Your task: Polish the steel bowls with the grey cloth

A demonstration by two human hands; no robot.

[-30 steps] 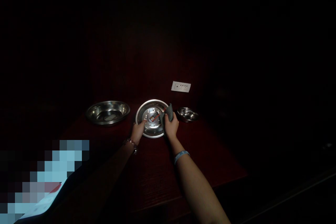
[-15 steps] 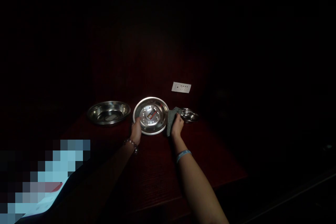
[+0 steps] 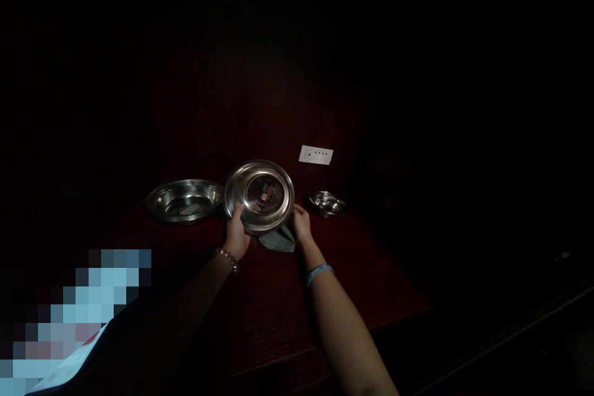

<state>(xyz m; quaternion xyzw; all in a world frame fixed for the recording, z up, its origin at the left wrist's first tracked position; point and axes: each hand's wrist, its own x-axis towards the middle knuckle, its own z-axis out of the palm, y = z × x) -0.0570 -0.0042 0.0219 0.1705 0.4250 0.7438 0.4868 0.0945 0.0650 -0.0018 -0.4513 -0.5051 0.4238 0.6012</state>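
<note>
A round steel plate [image 3: 258,195] with a small label at its centre is tilted up off the dark red table [image 3: 278,297]. My left hand [image 3: 237,234] grips its lower left rim, thumb over the edge. My right hand [image 3: 301,226] is at the plate's lower right rim, fingers curled. A grey cloth [image 3: 278,239] hangs below the plate, between my hands and beside my right fingers; whether those fingers pinch it is hard to make out in the dim light.
A wider steel dish [image 3: 184,200] stands to the left, close to the held plate. A small steel bowl [image 3: 327,202] sits to the right. A white socket plate [image 3: 316,154] is on the dark wall behind. A blurred pale patch [image 3: 69,315] fills the lower left.
The plate has been lifted and tilted, moving a little left. The cloth went from the plate's face, to its right side, to beneath it. My right hand has come in under the plate's right rim.
</note>
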